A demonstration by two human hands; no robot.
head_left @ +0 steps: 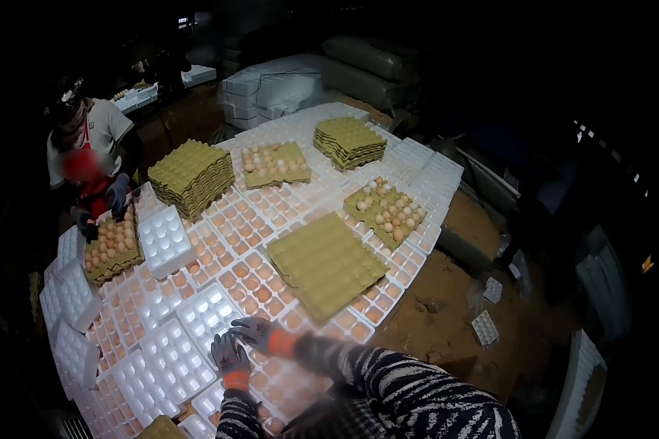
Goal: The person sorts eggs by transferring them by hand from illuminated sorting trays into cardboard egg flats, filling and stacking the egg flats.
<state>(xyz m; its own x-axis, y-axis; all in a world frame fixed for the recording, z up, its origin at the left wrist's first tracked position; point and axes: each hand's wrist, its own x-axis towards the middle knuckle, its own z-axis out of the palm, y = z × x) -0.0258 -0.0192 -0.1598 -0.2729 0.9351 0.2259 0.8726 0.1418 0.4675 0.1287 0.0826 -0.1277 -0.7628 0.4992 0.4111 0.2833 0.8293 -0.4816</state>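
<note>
My left hand [230, 354], in a grey glove with an orange cuff, lies with its fingers spread at the edge of a white foam tray [209, 314]. Just above and to the right, my right hand [255, 333], gloved the same way, reaches over that tray's lower right corner with its fingers stretched out. Both hands are close together, and neither holds anything visible. Around them, brown eggs [262, 294] sit in white foam trays. To the upper right lies a large yellowish pulp tray [326, 263] over the egg trays.
A co-worker [88, 154] handles a pulp tray of eggs [113, 245] at the left. Farther back stand pulp tray stacks [190, 175] [349, 143] and two part-filled egg trays [274, 164] [385, 211]. Foam pieces [485, 328] lie on the ground at right.
</note>
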